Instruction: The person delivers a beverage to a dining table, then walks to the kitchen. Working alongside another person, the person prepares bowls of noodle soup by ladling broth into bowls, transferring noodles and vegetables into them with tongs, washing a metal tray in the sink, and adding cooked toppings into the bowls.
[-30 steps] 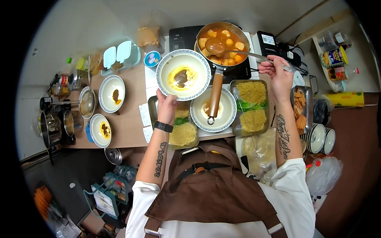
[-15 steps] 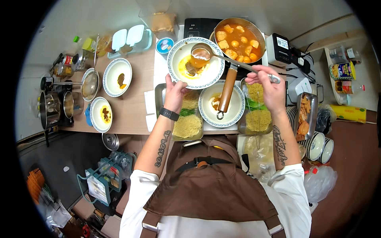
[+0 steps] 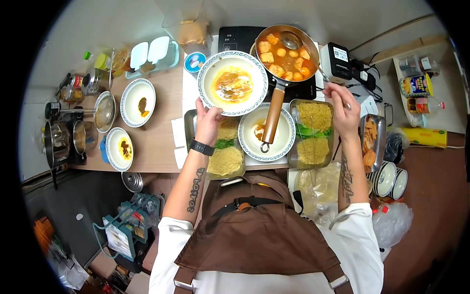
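My left hand (image 3: 207, 122) grips the lower left rim of a patterned bowl (image 3: 232, 83), raised above the counter, with soup and sauce spread in its bottom. My right hand (image 3: 345, 108) is closed around the handle of a ladle (image 3: 291, 41), whose head dips into the orange-red broth of a saucepan (image 3: 309, 78). Tofu-like cubes and round balls float in that broth. The pan's wooden handle (image 3: 275, 110) points toward me over a second patterned bowl (image 3: 245, 145) holding a little sauce.
Noodles and greens fill metal trays (image 3: 313, 159) (image 3: 240, 171) either side of the second bowl. More sauced bowls (image 3: 138, 102) (image 3: 119, 149) stand at left. A black induction cooker (image 3: 235, 39) sits under the pan. At right are a metal tray (image 3: 379, 130) of brown pieces and stacked bowls (image 3: 385, 179).
The ladle has moved from over the raised bowl into the saucepan. The soup it held is now in the bowl, mixed with the sauce. My left hand still holds the bowl.
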`<state>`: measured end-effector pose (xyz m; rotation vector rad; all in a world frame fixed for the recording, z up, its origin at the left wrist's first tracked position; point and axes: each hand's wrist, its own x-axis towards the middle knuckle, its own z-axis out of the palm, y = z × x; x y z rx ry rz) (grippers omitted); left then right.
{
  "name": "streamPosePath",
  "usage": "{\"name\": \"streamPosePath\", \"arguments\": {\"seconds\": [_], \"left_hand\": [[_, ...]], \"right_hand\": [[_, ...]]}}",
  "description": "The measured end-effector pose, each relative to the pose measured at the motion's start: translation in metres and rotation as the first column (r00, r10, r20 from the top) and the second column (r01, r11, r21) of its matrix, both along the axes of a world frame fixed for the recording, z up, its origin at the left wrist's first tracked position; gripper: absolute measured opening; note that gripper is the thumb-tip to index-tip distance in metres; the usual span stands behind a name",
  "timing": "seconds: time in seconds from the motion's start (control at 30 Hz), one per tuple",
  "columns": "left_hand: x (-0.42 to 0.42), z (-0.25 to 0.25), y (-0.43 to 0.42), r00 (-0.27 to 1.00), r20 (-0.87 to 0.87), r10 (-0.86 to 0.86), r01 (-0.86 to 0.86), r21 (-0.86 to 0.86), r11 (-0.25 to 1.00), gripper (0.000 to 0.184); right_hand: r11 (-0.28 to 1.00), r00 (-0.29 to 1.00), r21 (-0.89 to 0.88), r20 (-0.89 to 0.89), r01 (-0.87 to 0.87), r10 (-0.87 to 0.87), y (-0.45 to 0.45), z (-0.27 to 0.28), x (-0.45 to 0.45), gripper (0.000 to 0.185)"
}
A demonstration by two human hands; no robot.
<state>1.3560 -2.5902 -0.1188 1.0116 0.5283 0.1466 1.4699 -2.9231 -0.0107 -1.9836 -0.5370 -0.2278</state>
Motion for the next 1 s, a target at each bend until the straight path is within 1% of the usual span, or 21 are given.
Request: {"name": "streamPosePath", "arguments": {"seconds": [0.07, 0.1, 0.2, 0.3, 0.4, 0.47, 0.57, 0.83, 0.93, 1.0], "left_hand": [[0.0, -0.001, 0.0, 1.0, -0.002, 0.0, 0.0, 0.006, 1.0, 0.062], [-0.001, -0.001, -0.001, 1.0, 0.0, -0.003, 0.003, 0.01, 1.0, 0.063], [-0.001, -0.004, -0.001, 1.0, -0.006, -0.012, 0.012, 0.021, 1.0, 0.065], [-0.003, -0.007, -0.001, 1.0, -0.022, -0.021, 0.021, 0.034, 0.999, 0.067], [-0.004, -0.004, -0.002, 1.0, -0.018, -0.021, 0.022, 0.041, 0.999, 0.067], [-0.004, -0.004, -0.002, 1.0, -0.018, -0.022, 0.023, 0.039, 0.999, 0.066], [-0.005, -0.003, -0.003, 1.0, -0.007, -0.007, 0.007, 0.016, 1.0, 0.047], [-0.006, -0.001, -0.004, 0.999, -0.012, -0.034, 0.034, 0.009, 0.999, 0.048], [-0.006, 0.001, -0.004, 0.999, -0.016, -0.031, 0.031, 0.006, 0.999, 0.049], [-0.006, -0.002, -0.003, 0.999, -0.017, -0.035, 0.035, 0.015, 0.999, 0.05]], "right_hand": [[0.991, 0.992, 0.117, -0.117, 0.059, -0.045, -0.003, -0.016, 0.011, 0.019], [0.989, 0.988, 0.129, -0.147, 0.076, -0.057, -0.004, -0.022, 0.014, 0.023], [0.97, 0.957, 0.185, -0.27, 0.159, -0.106, -0.006, -0.032, 0.015, 0.026], [0.896, 0.92, 0.37, -0.381, 0.245, -0.095, -0.008, -0.036, 0.018, 0.028], [0.862, 0.9, 0.405, -0.419, 0.304, -0.121, -0.013, -0.025, 0.019, 0.029], [0.85, 0.891, 0.409, -0.433, 0.331, -0.139, -0.014, -0.017, 0.019, 0.03], [0.841, 0.888, 0.43, -0.445, 0.328, -0.119, -0.019, -0.009, 0.017, 0.029], [0.862, 0.9, 0.416, -0.424, 0.291, -0.1, -0.02, 0.009, 0.009, 0.029], [0.931, 0.933, 0.316, -0.354, 0.185, -0.065, -0.019, 0.011, 0.007, 0.027], [0.952, 0.95, 0.271, -0.308, 0.139, -0.051, -0.018, 0.01, 0.008, 0.025]]}}
